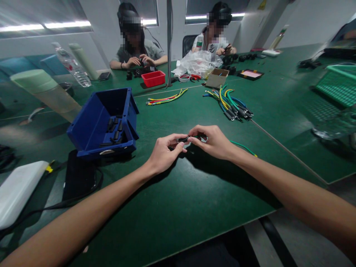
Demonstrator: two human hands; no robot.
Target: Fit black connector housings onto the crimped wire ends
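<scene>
My left hand (pixel 167 151) pinches a short black sleeve (pixel 183 139) between thumb and fingers over the table's middle. Meeting it there, my right hand (pixel 215 141) is closed on a green wire (pixel 243 147). The wire's free end, with a yellow band, trails out to the right behind my wrist. Where wire and sleeve meet, my fingers hide the details. To the left stands a blue bin (pixel 88 124) with several loose black sleeves (pixel 113 128) inside. Beyond my right hand lies a bundle of wires (pixel 226 100) in green, yellow and blue, their near ends sleeved in black.
Several yellow and red wires (pixel 167 98) lie ahead. Farther back are a red tray (pixel 153 78), a cardboard box (pixel 217 78) and a plastic bag (pixel 198 63). A green basket (pixel 333 85) sits right, a white device (pixel 20 189) left. Two people work across the table.
</scene>
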